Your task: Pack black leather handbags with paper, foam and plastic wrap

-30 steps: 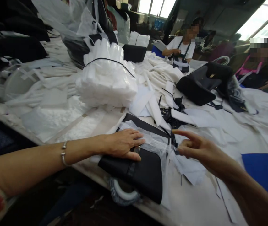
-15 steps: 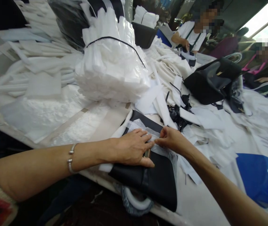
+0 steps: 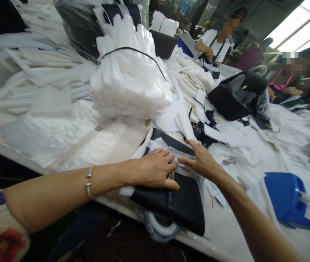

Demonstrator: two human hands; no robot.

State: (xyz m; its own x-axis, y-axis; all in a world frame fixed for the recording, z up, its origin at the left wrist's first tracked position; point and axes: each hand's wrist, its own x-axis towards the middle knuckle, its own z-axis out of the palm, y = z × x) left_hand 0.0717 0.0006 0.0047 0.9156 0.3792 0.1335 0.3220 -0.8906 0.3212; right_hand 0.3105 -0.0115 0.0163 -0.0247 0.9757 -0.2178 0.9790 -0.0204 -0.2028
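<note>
Head view: the left hand (image 3: 155, 169) lies flat, fingers close together, on the near end of a black handbag (image 3: 183, 205) at the near edge of the table (image 3: 232, 234). Its weight seems to pin both the bag and the clear wrapping sheet (image 3: 180, 151) draped over the bag's far half. The right hand (image 3: 202, 162) rests just right of it, fingers stretched out and slightly spread on the same sheet, apparently pressing it smooth; neither hand grips anything. The bag's padded handle (image 3: 160, 229) hangs over the table edge toward the person. The handbag looks closed, so I cannot tell what is inside.

Behind the hands, a bundle of white foam pieces (image 3: 130, 83) is held together by a black cord around it. Farther off, a black open box (image 3: 162, 43) carries a white stack (image 3: 163, 23). A second black bag (image 3: 236, 94) sits far right among loose white strips, and a blue tub (image 3: 285, 196) stands near right. A co-worker (image 3: 212, 42) sits at the far end.
</note>
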